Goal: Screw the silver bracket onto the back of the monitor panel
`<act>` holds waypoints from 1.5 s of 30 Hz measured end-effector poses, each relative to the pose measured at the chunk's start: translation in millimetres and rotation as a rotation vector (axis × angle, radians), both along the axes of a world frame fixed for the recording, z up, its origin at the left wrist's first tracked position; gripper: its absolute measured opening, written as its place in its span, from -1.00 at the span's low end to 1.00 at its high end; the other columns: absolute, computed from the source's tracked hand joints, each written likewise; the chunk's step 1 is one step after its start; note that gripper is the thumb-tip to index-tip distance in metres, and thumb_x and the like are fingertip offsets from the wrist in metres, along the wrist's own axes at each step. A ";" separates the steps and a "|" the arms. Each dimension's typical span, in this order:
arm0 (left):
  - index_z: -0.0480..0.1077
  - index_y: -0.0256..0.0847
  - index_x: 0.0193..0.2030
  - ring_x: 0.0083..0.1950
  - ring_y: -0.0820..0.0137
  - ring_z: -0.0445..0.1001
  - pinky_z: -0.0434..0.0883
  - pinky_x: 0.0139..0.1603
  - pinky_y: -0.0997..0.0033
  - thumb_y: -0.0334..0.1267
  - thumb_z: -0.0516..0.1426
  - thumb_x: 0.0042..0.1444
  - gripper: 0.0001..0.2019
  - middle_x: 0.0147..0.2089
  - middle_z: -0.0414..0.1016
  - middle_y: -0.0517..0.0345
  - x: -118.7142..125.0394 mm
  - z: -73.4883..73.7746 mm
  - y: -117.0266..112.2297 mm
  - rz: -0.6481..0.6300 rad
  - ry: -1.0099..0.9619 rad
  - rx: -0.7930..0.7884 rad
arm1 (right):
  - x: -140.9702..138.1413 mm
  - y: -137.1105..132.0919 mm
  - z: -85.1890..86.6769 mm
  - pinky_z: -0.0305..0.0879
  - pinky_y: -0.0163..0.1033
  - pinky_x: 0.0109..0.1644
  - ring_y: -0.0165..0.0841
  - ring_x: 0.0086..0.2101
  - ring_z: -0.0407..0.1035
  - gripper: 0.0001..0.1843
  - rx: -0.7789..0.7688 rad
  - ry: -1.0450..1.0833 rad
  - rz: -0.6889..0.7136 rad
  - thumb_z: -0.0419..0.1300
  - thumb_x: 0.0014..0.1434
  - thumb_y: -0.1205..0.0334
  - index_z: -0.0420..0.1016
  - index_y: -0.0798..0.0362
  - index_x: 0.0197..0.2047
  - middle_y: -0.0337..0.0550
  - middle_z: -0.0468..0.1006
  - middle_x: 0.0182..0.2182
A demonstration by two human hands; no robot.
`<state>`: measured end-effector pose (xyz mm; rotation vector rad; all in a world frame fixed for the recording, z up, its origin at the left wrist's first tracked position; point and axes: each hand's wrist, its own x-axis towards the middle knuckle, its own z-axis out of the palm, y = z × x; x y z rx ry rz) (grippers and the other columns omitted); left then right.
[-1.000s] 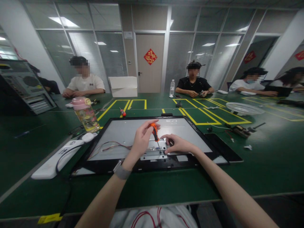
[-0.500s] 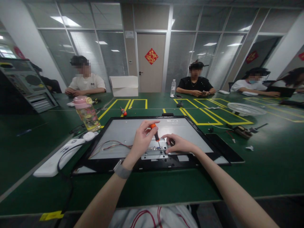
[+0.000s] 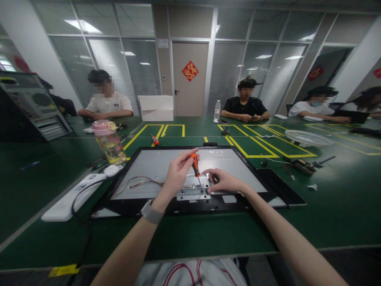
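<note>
My left hand (image 3: pixel 179 172) holds a screwdriver (image 3: pixel 195 166) with an orange and black handle, thumb and fingertips at its upper end. The tool leans slightly, and its shaft points down at a screw spot on a metal mounting plate (image 3: pixel 192 196). My right hand (image 3: pixel 224 180) rests at the plate's right side, thumb and fingers curved apart, one fingertip touching down close to the screwdriver tip. Under both hands lies a flat display panel (image 3: pixel 241 167) with a grey back and black frame. Thin coloured wires (image 3: pixel 145 181) run across it from the left.
Left of the panel are a white power strip (image 3: pixel 71 198) and a pink-lidded bottle (image 3: pixel 108 141). A dark phone-like slab (image 3: pixel 281 186) and a black tool (image 3: pixel 303 166) lie to the right. Beyond stand a white box (image 3: pixel 156 108) and a water bottle (image 3: pixel 217 111). Several people sit opposite.
The fingers of my left hand have straightened and shifted slightly at the screwdriver handle, showing more of it. The screwdriver tip and my right hand stay in place.
</note>
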<state>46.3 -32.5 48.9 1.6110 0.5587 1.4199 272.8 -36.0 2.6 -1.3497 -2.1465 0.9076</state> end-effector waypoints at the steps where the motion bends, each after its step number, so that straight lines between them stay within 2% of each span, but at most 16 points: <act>1: 0.54 -0.21 0.01 -0.12 0.33 0.51 0.46 -0.04 0.31 -0.17 0.15 0.18 -0.69 -0.19 0.55 0.03 -0.1 0.6 -0.5 -0.020 -0.014 -0.014 | -0.1 -0.4 0.5 0.17 -0.22 -0.16 -0.29 -0.29 0.29 -0.25 -0.002 0.002 0.002 0.46 -0.13 -0.02 0.44 0.01 0.13 -0.26 0.42 -0.38; 3: 0.56 -0.20 -0.03 -0.11 0.33 0.50 0.47 -0.05 0.32 -0.15 0.16 0.18 -0.71 -0.19 0.55 0.02 0.1 1.8 -1.7 -0.023 -0.020 -0.011 | -0.2 -0.8 0.8 0.18 -0.22 -0.16 -0.29 -0.29 0.30 -0.25 0.001 0.002 0.005 0.45 -0.12 -0.03 0.43 0.01 0.13 -0.26 0.42 -0.38; 7: 0.59 -0.15 -0.16 -0.18 0.41 0.49 0.48 -0.16 0.42 -0.15 0.28 0.05 -0.77 -0.17 0.48 0.09 1.4 2.2 -2.9 0.069 0.015 0.056 | 0.6 0.1 -0.6 0.18 -0.22 -0.15 -0.29 -0.28 0.30 -0.25 0.024 -0.015 0.008 0.45 -0.11 -0.03 0.43 0.02 0.14 -0.25 0.42 -0.37; 10: 0.58 -0.16 -0.12 -0.17 0.40 0.49 0.48 -0.15 0.41 -0.13 0.24 0.11 -0.75 -0.18 0.49 0.08 1.5 1.2 -2.1 0.087 0.017 0.053 | 1.3 1.3 -2.3 0.19 -0.23 -0.16 -0.30 -0.29 0.31 -0.24 0.022 -0.009 0.010 0.45 -0.11 -0.04 0.43 0.01 0.15 -0.26 0.43 -0.37; 13: 0.54 -0.19 -0.03 -0.09 0.32 0.50 0.47 -0.06 0.33 -0.10 0.17 0.19 -0.70 -0.18 0.54 0.03 0.9 0.6 -1.6 0.031 -0.006 0.018 | 1.4 1.5 -2.4 0.19 -0.23 -0.16 -0.30 -0.29 0.32 -0.24 0.025 -0.010 0.008 0.45 -0.11 -0.05 0.43 0.00 0.15 -0.25 0.44 -0.36; 15: 0.55 -0.20 -0.04 -0.06 0.30 0.51 0.46 -0.03 0.31 -0.09 0.14 0.21 -0.69 -0.18 0.55 0.01 0.9 0.4 -1.9 0.014 -0.012 0.011 | 1.2 0.7 -1.5 0.19 -0.23 -0.16 -0.29 -0.28 0.31 -0.24 0.025 -0.021 0.002 0.45 -0.11 -0.05 0.43 -0.01 0.15 -0.25 0.44 -0.35; 20: 0.60 -0.14 -0.18 -0.17 0.39 0.50 0.46 -0.13 0.38 -0.11 0.28 0.06 -0.77 -0.18 0.49 0.09 2.3 -0.3 -4.0 0.136 0.007 0.080 | 1.2 0.2 -1.7 0.21 -0.22 -0.13 -0.28 -0.28 0.32 -0.22 0.027 -0.019 -0.001 0.45 -0.12 -0.09 0.43 -0.02 0.15 -0.24 0.44 -0.36; 22: 0.60 -0.15 -0.19 -0.21 0.41 0.50 0.46 -0.13 0.38 -0.13 0.28 0.06 -0.79 -0.22 0.49 0.11 2.7 -0.5 -4.5 0.148 0.005 0.089 | 1.4 1.2 -3.3 0.21 -0.22 -0.13 -0.29 -0.29 0.31 -0.21 0.032 -0.009 0.008 0.45 -0.13 -0.09 0.43 -0.01 0.15 -0.25 0.44 -0.36; 27: 0.54 -0.19 -0.05 -0.09 0.31 0.54 0.46 0.01 0.26 -0.10 0.16 0.20 -0.71 -0.16 0.59 0.01 3.7 -2.1 -3.4 0.038 -0.040 0.011 | 0.8 1.8 -3.6 0.20 -0.22 -0.13 -0.29 -0.29 0.31 -0.22 0.036 -0.012 0.003 0.46 -0.13 -0.07 0.44 0.02 0.14 -0.25 0.42 -0.37; 31: 0.52 -0.23 -0.01 -0.06 0.25 0.56 0.47 0.04 0.17 -0.07 0.15 0.20 -0.66 -0.10 0.61 -0.06 4.7 -3.8 -1.3 -0.040 -0.083 -0.044 | 0.5 0.5 -1.8 0.20 -0.21 -0.12 -0.28 -0.27 0.31 -0.22 0.037 -0.020 0.001 0.45 -0.12 -0.07 0.43 0.01 0.15 -0.25 0.42 -0.36; 37: 0.58 -0.19 -0.20 -0.20 0.36 0.55 0.51 -0.13 0.33 -0.13 0.32 0.00 -0.75 -0.17 0.56 0.06 3.3 -2.1 0.0 0.084 -0.016 0.013 | 1.0 1.5 -3.0 0.19 -0.23 -0.16 -0.30 -0.29 0.30 -0.22 0.031 -0.002 0.008 0.46 -0.14 -0.07 0.44 0.00 0.14 -0.26 0.41 -0.37; 39: 0.58 -0.18 -0.22 -0.19 0.37 0.53 0.51 -0.16 0.36 -0.14 0.30 0.01 -0.78 -0.15 0.54 0.06 2.6 -1.2 -0.1 0.096 -0.010 0.023 | 0.9 1.6 -2.9 0.20 -0.23 -0.16 -0.29 -0.29 0.29 -0.22 0.027 -0.002 0.007 0.46 -0.14 -0.06 0.44 0.01 0.14 -0.25 0.40 -0.37; 43: 0.54 -0.18 -0.04 -0.11 0.30 0.54 0.49 -0.07 0.26 -0.10 0.13 0.20 -0.70 -0.10 0.57 -0.01 2.5 0.1 -2.1 -0.035 -0.026 -0.032 | -0.1 0.5 -1.3 0.20 -0.24 -0.17 -0.31 -0.30 0.29 -0.23 0.017 0.007 0.001 0.46 -0.13 -0.03 0.43 0.02 0.15 -0.26 0.41 -0.38; 45: 0.51 -0.19 0.02 -0.13 0.30 0.54 0.48 -0.06 0.24 -0.09 0.12 0.21 -0.67 -0.13 0.57 0.00 3.3 0.3 -4.2 -0.050 0.008 -0.023 | -0.5 -0.2 -0.2 0.21 -0.24 -0.17 -0.31 -0.31 0.29 -0.24 0.024 0.002 0.000 0.46 -0.13 -0.02 0.44 0.03 0.14 -0.26 0.41 -0.38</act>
